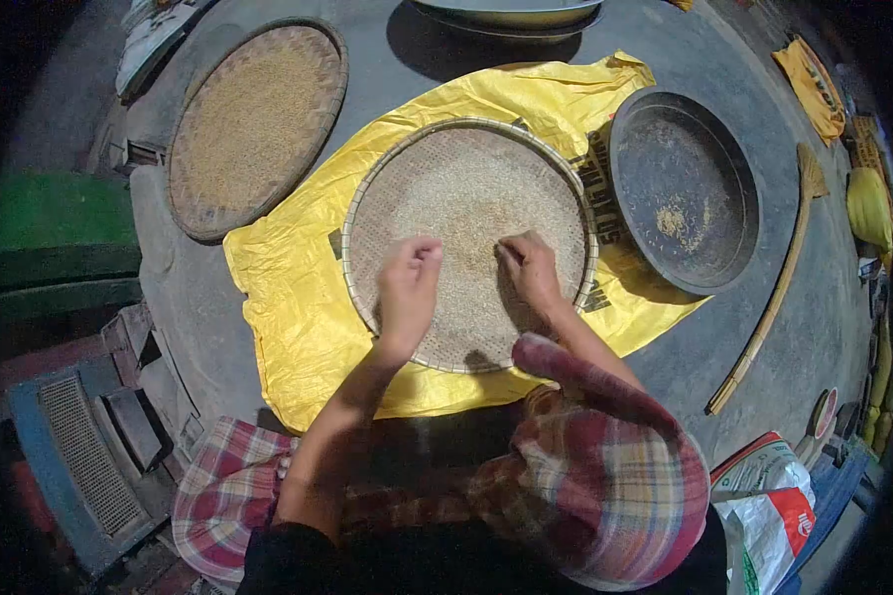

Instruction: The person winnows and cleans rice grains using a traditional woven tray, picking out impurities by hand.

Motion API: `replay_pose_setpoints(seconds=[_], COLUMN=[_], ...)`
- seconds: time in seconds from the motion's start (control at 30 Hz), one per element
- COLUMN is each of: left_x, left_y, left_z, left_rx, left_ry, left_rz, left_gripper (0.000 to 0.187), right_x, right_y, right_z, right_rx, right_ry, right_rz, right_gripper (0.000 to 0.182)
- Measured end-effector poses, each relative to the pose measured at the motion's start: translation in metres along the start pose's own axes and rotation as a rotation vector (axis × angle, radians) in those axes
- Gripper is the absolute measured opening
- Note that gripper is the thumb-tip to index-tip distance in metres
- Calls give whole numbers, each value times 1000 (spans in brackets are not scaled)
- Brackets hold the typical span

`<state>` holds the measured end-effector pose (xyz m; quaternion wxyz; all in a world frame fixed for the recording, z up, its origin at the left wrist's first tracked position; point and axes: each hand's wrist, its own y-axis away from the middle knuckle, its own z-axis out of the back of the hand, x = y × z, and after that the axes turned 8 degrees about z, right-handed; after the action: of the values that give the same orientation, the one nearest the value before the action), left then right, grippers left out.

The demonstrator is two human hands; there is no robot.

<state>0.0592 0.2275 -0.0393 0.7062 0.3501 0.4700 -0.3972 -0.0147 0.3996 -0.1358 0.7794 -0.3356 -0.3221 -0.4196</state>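
Observation:
A round woven bamboo winnowing tray (358, 213) lies in front of me on a yellow plastic sack. Pale grains (456, 193) are spread across it, with a browner patch near its middle. My left hand (410, 293) is over the left half of the tray, thumb and fingers pinched together above the grains. On the right half, my right hand (532, 273) is also closed, its fingertips down at the edge of the browner grains. Whatever either hand pinches is too small to make out.
The yellow sack (303, 342) lies under the tray. At right stands a dark round metal pan (700, 159) with a few grains. Another woven tray (342, 79) full of yellowish grain lies upper left. A long stick-like broom (779, 288) lies far right; a metal basin (511, 15) stands at the back.

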Motion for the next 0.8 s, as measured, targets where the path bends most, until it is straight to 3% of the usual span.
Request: replay_pose_setpoints(seconds=[0.17, 0.23, 0.27, 0.33, 0.37, 0.43, 0.47, 0.53, 0.63, 0.67, 0.7, 0.73, 0.8], left_x=[61, 73, 75, 78, 79, 75, 70, 56, 43, 49, 62, 65, 71], left_y=[-10, -18, -20, -24, -26, -28, -28, -31, -37, -37, -37, -37, -35], left_z=[-45, -58, -59, -58, -57, -53, -51, -45, -43, -45, -49, -52, -62], left_rx=[199, 34, 33, 169, 169, 217, 224, 245, 281, 278, 237, 195, 194], left_ry=[-258, -520, -518, -562, -562, -393, -396, -458, -543, -544, -456, -366, -377], left_rz=[-38, -350, -346, -162, -160, -5, -2, 182, 307, 307, 165, 24, -36], left_gripper=[18, 19, 19, 16, 16, 17, 17, 18, 17, 17, 17, 17, 15], right_x=[8, 5, 3, -2, -4, -6, -6, -4, -2, -1, 1, 4, -5], right_y=[9, 8, 8, 4, 2, 0, -2, -6, -12, -11, -10, -7, 1], right_z=[-5, -3, -2, 1, 4, 11, 10, 3, -5, -6, -7, -5, -5], right_rx=[94, 163, 168, -98, -96, -10, 2, 18, 92, 144, 195, 122, 78], right_ry=[50, 107, 108, -39, -39, -134, -151, -169, -150, -61, 28, -27, -108], right_rz=[6, 47, 47, 77, 76, -182, -211, -161, 4, 12, 21, 25, -48], right_gripper=[11, 10, 10, 9, 9, 9, 8, 8, 9, 9, 10, 10, 9])
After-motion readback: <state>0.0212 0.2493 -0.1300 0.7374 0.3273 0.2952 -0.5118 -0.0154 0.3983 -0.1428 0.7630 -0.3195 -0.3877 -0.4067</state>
